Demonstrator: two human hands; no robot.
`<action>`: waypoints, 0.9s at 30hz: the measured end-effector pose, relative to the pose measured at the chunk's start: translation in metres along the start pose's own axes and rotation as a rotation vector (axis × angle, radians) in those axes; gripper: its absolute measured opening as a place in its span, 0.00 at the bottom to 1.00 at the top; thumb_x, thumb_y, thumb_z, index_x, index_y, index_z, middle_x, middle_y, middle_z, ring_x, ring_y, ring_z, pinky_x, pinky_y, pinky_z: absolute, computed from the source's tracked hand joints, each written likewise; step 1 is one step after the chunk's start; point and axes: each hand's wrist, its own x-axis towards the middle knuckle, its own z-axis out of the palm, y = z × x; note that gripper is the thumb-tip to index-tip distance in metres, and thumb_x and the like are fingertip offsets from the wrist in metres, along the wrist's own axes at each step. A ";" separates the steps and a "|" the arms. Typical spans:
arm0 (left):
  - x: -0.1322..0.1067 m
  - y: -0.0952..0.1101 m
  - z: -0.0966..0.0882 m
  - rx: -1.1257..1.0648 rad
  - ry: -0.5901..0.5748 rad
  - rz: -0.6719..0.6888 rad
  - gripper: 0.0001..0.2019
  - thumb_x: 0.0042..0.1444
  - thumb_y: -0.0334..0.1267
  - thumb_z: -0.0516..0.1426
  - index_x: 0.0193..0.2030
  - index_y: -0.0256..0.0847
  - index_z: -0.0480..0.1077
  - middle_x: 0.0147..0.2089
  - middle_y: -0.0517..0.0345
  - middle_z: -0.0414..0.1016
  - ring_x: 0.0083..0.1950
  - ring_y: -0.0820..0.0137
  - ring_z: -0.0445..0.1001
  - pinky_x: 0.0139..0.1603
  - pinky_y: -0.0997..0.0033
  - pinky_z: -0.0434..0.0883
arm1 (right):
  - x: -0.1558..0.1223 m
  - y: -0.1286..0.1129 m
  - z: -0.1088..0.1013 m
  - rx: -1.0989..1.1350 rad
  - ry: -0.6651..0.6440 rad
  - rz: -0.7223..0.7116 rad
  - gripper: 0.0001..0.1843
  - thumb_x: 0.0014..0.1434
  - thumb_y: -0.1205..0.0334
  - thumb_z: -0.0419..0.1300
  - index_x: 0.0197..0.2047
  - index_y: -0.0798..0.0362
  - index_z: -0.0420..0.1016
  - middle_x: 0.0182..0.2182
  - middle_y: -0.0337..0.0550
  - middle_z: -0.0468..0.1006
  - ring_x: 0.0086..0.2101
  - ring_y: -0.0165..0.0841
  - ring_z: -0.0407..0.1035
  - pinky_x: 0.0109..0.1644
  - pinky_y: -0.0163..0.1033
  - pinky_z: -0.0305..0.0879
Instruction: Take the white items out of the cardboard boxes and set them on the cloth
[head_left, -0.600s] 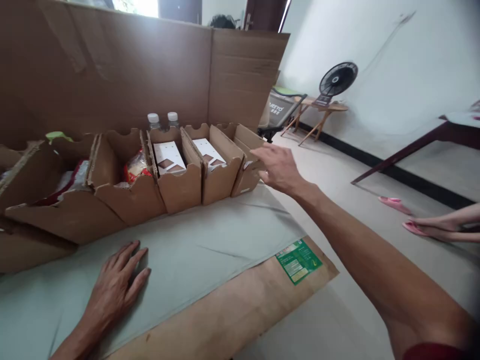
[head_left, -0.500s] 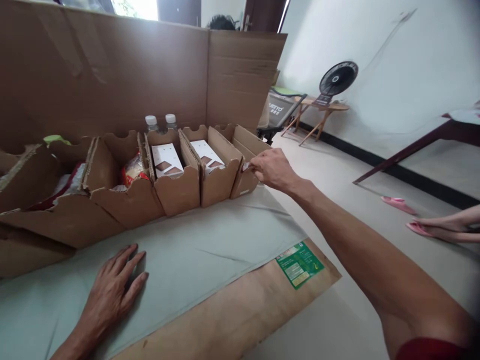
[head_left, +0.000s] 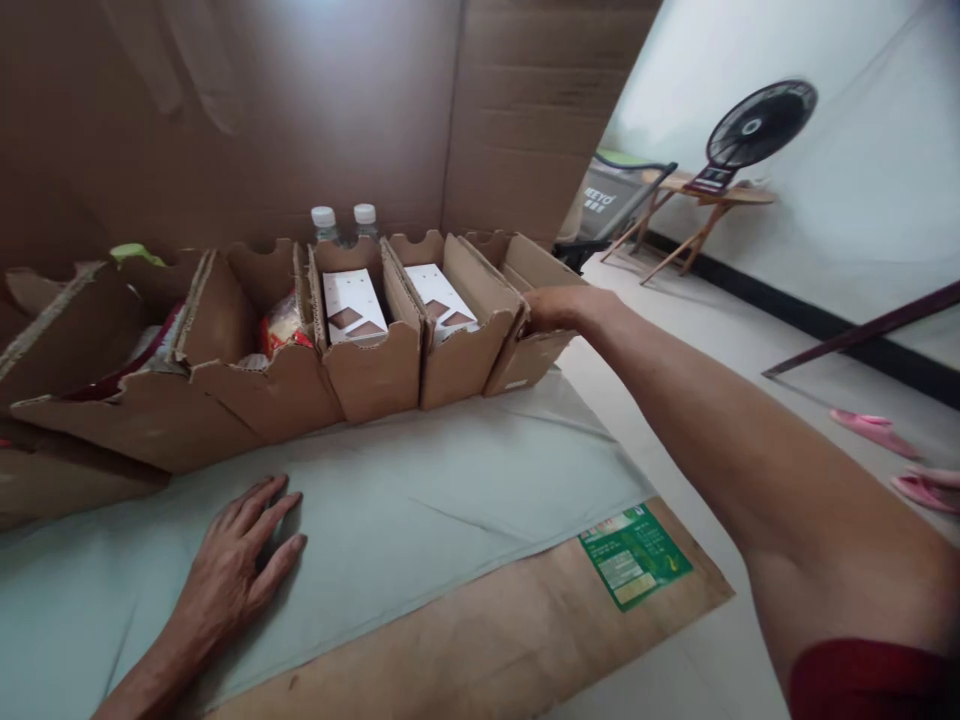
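Two bins hold white boxes; left grip is released, right grip (inside end bin) unclear.

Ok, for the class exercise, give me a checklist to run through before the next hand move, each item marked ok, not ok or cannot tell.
1. Right hand over the correct rim: ok, it dips into the rightmost cardboard bin.
2. Right fingertips visible: not ok, the bin hides them.
3. Grip closed on something: cannot tell, for the same reason.
4. Left hand out of the way: ok, it rests spread on the pale sheet, holding nothing.
5. White packs inside their bins: ok, one in each of the two bins just left of the rightmost.
6. Capped bottles upright: ok, both stand behind the row.
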 end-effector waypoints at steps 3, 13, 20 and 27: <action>0.000 0.002 -0.001 -0.020 -0.010 -0.033 0.21 0.66 0.50 0.54 0.61 0.47 0.75 0.67 0.46 0.75 0.66 0.48 0.74 0.62 0.43 0.74 | 0.002 -0.005 0.012 -0.003 0.036 0.036 0.14 0.52 0.56 0.74 0.38 0.56 0.86 0.40 0.51 0.86 0.44 0.45 0.80 0.49 0.46 0.73; 0.002 -0.001 0.000 -0.078 0.040 -0.027 0.19 0.67 0.49 0.55 0.59 0.46 0.75 0.66 0.45 0.76 0.65 0.47 0.74 0.62 0.41 0.74 | -0.066 -0.035 -0.049 0.076 0.559 0.226 0.17 0.64 0.67 0.58 0.51 0.68 0.80 0.46 0.59 0.83 0.48 0.43 0.79 0.51 0.45 0.70; -0.003 0.060 -0.032 -0.344 0.132 -0.112 0.39 0.62 0.53 0.60 0.78 0.59 0.52 0.77 0.45 0.60 0.73 0.45 0.66 0.65 0.37 0.73 | -0.210 -0.125 0.003 0.897 0.822 -0.186 0.05 0.61 0.61 0.67 0.41 0.51 0.80 0.35 0.38 0.81 0.35 0.29 0.75 0.42 0.36 0.73; 0.009 0.078 -0.030 -0.688 -0.191 -0.260 0.24 0.62 0.48 0.57 0.64 0.51 0.72 0.57 0.49 0.83 0.54 0.54 0.83 0.54 0.53 0.81 | -0.196 -0.181 0.067 0.813 0.182 -0.488 0.10 0.67 0.55 0.60 0.43 0.47 0.81 0.44 0.44 0.85 0.45 0.38 0.79 0.51 0.44 0.75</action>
